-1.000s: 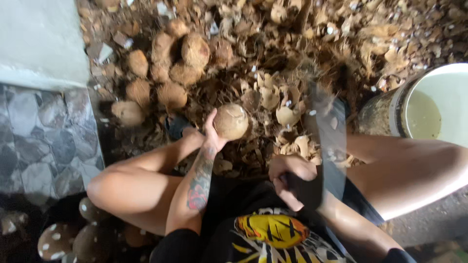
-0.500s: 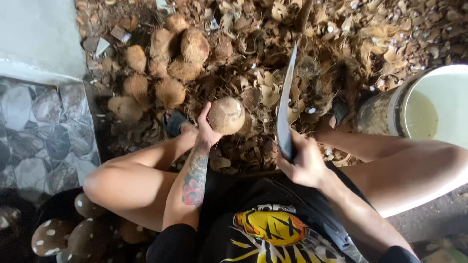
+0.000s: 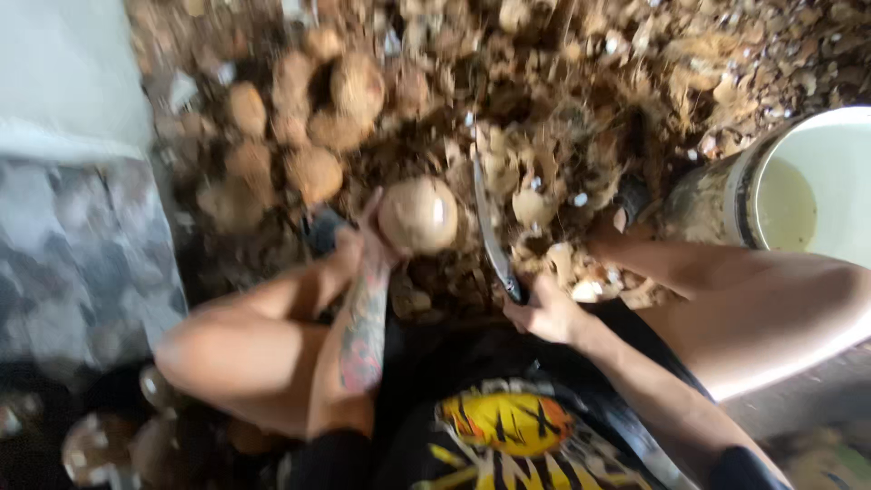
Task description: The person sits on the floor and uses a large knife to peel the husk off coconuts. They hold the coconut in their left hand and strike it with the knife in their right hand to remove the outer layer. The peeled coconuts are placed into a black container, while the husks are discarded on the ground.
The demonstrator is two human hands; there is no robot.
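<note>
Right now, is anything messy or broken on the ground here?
Yes. Broken husk and shell scraps cover the ground all around, past the whole coconuts. The left hand holds a peeled coconut; the right hand grips a long knife. The white bucket stands upright, nothing spilled.

A tan-brown coconut (image 3: 418,214), a white bucket (image 3: 821,136) holding yellowish liquid, and grey mottled floor tiles (image 3: 77,263).

1. The whole view is soft with motion blur; the husk pile (image 3: 581,100) shows no sharp edge.
2. Strong light falls from the right; the white bucket (image 3: 817,145) and the bare thigh (image 3: 771,318) glare nearly white.
3. The lower left corner is dim and in deep shadow.
4. The coconut (image 3: 418,214) carries a small bright highlight; the long blade (image 3: 488,227) is smeared.
</note>
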